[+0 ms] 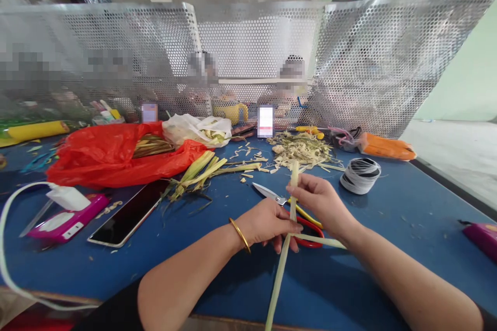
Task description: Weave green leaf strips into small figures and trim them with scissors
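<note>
Pale green plant strips cross one another in front of me. My left hand pinches them where they meet. One strip hangs toward the table's front edge, and another runs off to the right under my right wrist. With thumb and fingers, my right hand grips the upright strip near its top end. Beneath my hands lie scissors with red and yellow handles, their blades apart and pointing up and left. My fingers partly cover the scissors.
On the blue table lie a phone, a red plastic bag, leaf stalks, a heap of shavings, a grey twine spool and a purple power strip with a white cable. A perforated metal screen stands behind, people beyond it.
</note>
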The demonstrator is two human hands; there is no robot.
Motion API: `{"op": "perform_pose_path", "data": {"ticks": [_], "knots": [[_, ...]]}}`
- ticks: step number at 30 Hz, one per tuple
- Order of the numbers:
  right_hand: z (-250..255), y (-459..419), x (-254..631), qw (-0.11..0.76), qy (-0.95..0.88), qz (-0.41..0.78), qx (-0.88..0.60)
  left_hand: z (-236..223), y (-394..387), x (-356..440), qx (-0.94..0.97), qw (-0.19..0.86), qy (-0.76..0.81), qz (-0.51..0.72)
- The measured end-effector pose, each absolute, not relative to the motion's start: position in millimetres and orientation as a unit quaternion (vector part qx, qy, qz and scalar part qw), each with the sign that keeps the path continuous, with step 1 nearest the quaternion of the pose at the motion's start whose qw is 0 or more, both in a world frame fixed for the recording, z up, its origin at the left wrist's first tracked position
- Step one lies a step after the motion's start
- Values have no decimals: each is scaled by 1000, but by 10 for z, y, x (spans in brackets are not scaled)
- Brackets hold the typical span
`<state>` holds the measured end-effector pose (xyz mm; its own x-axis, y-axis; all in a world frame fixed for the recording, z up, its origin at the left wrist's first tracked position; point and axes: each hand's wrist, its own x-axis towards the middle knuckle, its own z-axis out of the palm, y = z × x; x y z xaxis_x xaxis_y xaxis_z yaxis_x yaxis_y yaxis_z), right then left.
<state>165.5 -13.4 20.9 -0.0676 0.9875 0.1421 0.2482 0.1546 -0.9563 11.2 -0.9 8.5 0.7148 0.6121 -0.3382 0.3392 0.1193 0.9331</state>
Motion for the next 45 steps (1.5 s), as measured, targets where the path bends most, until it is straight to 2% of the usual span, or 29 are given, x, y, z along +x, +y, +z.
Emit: {"op": "perform_pose_path", "data": {"ticks": [3,6,11,15,23,28,32,34,37,43,45], "knots": [[256,-150,1684,512,-615,319,-509,76,16,134,613,650,426,143],[293,-227,1681,514,-648,218,-518,77,71,155,521,668,479,231],[258,-358,1635,400,-765,7,-504,60,158,157,380,715,476,344],[175,-349,1617,337,-785,-98,-510,54,172,146,350,757,424,352],[165,-293,1605,335,-788,-147,-496,153,165,80,280,840,315,342],[149,-302,1577,326,-801,-141,-483,145,140,113,310,809,313,389],[81,-300,1565,322,-814,-72,-478,123,129,150,311,789,334,411],[72,-304,1565,305,-817,-62,-485,109,135,157,310,780,348,417],[105,-323,1558,272,-828,-129,-473,76,150,159,304,773,353,431],[114,-359,1479,174,-918,-168,-315,43,121,162,305,798,327,404],[95,-362,1466,166,-923,-176,-299,51,101,162,305,802,330,394]]}}
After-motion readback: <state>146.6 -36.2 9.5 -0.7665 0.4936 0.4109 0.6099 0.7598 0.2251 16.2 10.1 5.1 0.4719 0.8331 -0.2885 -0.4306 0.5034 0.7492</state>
